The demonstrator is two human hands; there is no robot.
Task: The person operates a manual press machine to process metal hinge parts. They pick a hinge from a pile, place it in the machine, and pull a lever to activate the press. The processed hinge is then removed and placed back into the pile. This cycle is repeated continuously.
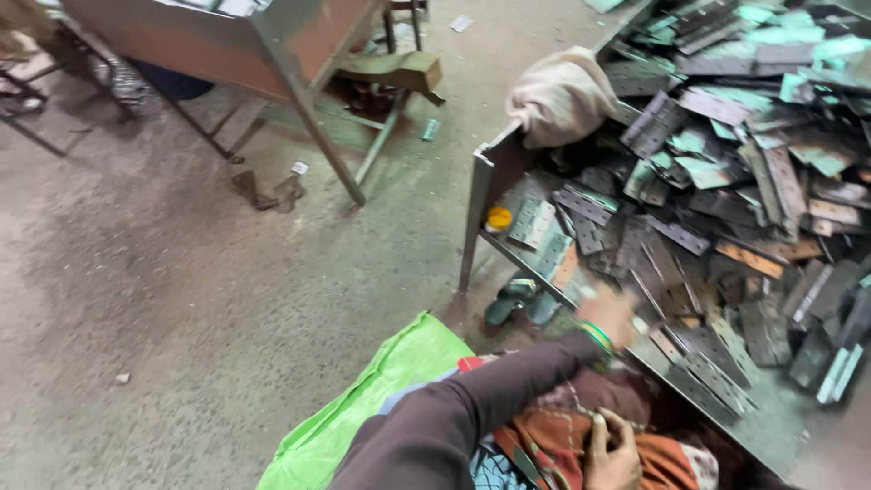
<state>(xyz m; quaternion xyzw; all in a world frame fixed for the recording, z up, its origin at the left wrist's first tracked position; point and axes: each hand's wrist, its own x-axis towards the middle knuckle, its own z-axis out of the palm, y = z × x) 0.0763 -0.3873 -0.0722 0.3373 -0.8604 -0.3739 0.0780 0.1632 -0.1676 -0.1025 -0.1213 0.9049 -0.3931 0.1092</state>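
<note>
Dozens of metal hinges [689,209] lie heaped on the steel table [494,168]. Your left hand [608,313] reaches their near edge (blurred, so I cannot tell its grip); your right hand [612,454] rests curled on the patterned cloth [553,436]. Picking seems underway; slow down and single one out.

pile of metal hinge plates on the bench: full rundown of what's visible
The pile of hinge plates is a loose heap of flat, rectangular metal pieces, mostly dull grey, some pale green, a few rust-brown. Many show rows of small punched holes. They lie overlapping at all angles, covering a metal-edged bench from its near corner to the frame's right edge. A beige cloth bundle sits at the pile's far left rim, a small yellow round thing at the corner. The left hand reaches to its near edge.
</note>
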